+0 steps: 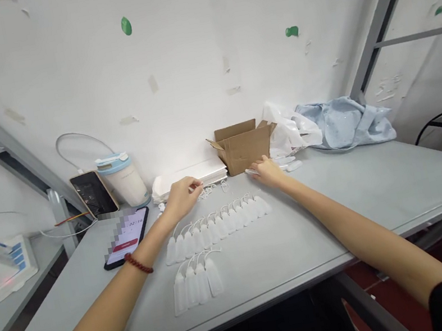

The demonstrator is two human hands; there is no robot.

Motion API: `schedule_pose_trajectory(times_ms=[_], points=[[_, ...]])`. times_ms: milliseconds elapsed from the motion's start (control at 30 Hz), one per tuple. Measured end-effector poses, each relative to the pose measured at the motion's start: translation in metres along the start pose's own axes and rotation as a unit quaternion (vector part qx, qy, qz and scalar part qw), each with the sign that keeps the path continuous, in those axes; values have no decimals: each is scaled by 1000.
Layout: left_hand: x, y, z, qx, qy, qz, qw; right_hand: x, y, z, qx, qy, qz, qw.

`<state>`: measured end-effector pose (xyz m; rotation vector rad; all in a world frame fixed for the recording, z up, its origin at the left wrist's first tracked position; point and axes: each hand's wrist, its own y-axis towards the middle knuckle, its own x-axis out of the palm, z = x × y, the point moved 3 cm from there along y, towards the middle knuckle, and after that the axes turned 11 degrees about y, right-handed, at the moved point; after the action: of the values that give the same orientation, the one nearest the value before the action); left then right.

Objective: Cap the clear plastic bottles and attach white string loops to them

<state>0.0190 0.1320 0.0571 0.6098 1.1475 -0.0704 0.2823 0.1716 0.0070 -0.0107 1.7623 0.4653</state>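
My left hand (183, 196) is closed, thumb and fingertips together, over a small heap of white strings (208, 191); whatever is in the pinch is too small to make out. In front of the cardboard box, my right hand (267, 171) has its fingers on a translucent white bottle-shaped plastic piece (251, 171). More such loose pieces (292, 166) lie just right of that hand. Nearer to me lies a long slanting row of similar pieces (217, 228) with white strings at their tops. A shorter row of the same stringed pieces (197, 284) is closest to the front edge.
An open cardboard box (246, 149) stands by the wall, beside a stack of white sheets (189, 177). Behind lie a white plastic bag (287, 128) and light blue cloth (342, 124). To the left are a phone (127, 239), another propped phone (94, 193) and a cup (125, 182).
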Motion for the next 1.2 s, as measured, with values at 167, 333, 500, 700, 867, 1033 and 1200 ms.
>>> schedule_pose_trajectory(times_ms=[167, 333, 500, 700, 867, 1033, 1200], points=[[-9, -45, -16, -176, -257, 4, 950, -7, -4, -7, 10, 36, 33, 999], [-7, -60, -11, -243, -414, -4, 877, -21, -21, -45, -84, 248, 116, 958], [-2, -59, 10, -237, -504, -41, 830, -16, -49, -107, -236, 352, 72, 903], [2, -65, 21, -216, -518, -78, 824, -3, -64, -128, -283, 320, 83, 900], [2, -65, 21, -218, -505, -71, 832, -4, -64, -128, -289, 295, 76, 908], [1, -65, 22, -203, -484, -60, 849, -9, -67, -130, -297, 325, 85, 894], [-2, -65, 26, -168, -436, -36, 884, -12, -68, -131, -270, 391, 91, 875]])
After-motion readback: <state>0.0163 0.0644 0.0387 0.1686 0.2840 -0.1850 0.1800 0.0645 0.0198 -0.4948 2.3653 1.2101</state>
